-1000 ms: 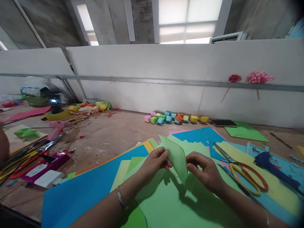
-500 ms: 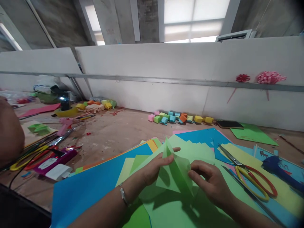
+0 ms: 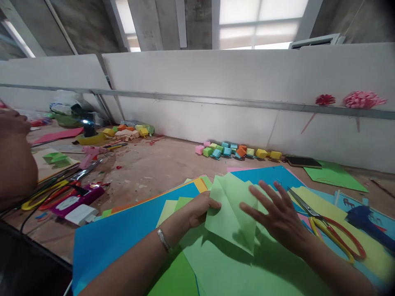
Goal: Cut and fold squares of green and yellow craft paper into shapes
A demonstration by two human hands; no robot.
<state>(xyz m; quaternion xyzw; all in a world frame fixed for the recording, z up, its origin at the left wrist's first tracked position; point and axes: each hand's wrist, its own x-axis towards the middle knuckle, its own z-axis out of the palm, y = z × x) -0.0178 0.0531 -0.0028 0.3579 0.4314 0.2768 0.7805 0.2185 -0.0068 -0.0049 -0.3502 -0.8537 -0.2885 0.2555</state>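
Observation:
My left hand [image 3: 202, 208] pinches the left edge of a light green paper square [image 3: 230, 220], its thumb on top and the other fingers behind. Creases run across the square, which is opened out and tilted above the stack. Over its right side my right hand [image 3: 276, 213] hovers with fingers spread, holding nothing; whether a fingertip touches the paper I cannot tell. Beneath lie light green sheets [image 3: 222, 275] and a large blue sheet [image 3: 123, 242]. Scissors [image 3: 327, 226] with red and yellow handles rest just right of my right hand.
Small folded paper cubes [image 3: 226, 151] line the wall. A phone [image 3: 304, 162] and a green sheet [image 3: 336, 176] lie at back right. On the left are a purple power strip [image 3: 77, 200], a pink glue gun [image 3: 91, 154] and another person's arm [image 3: 17, 164]. Blue-handled tool [image 3: 361, 218] lies right.
The green paper has gone from folded to opened out flat. My right hand has let go of its edge and spread its fingers. My left hand still holds the paper.

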